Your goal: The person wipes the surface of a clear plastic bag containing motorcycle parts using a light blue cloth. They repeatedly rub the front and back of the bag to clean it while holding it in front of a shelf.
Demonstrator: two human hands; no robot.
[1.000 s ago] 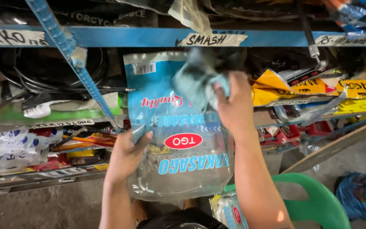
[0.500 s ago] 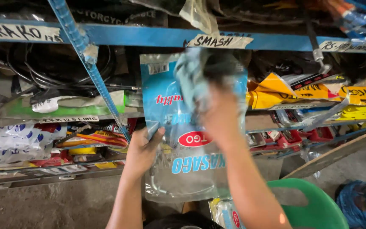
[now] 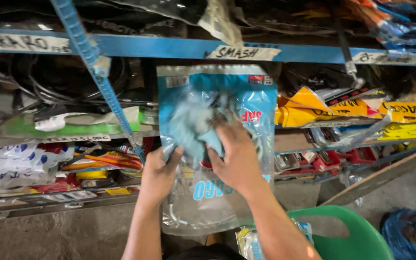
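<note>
A flat blue and clear plastic packet [image 3: 246,98] with a coiled cable inside hangs upright in front of the shelves. My left hand [image 3: 157,175] grips its left edge about halfway down. My right hand [image 3: 237,156] presses a crumpled light-blue cloth [image 3: 188,123] against the packet's front, covering the red oval label. The cloth looks blurred.
Blue metal shelves [image 3: 169,47] with handwritten paper tags hold black cables, yellow packets [image 3: 400,111] and red and white packets [image 3: 20,161]. A slanted blue strut [image 3: 97,72] crosses left of the packet. A green plastic chair [image 3: 352,236] stands at lower right, beside a wooden board [image 3: 386,175].
My right hand has carried the cloth down from the packet's top right to its middle. The left hand has kept its hold on the packet's left edge.
</note>
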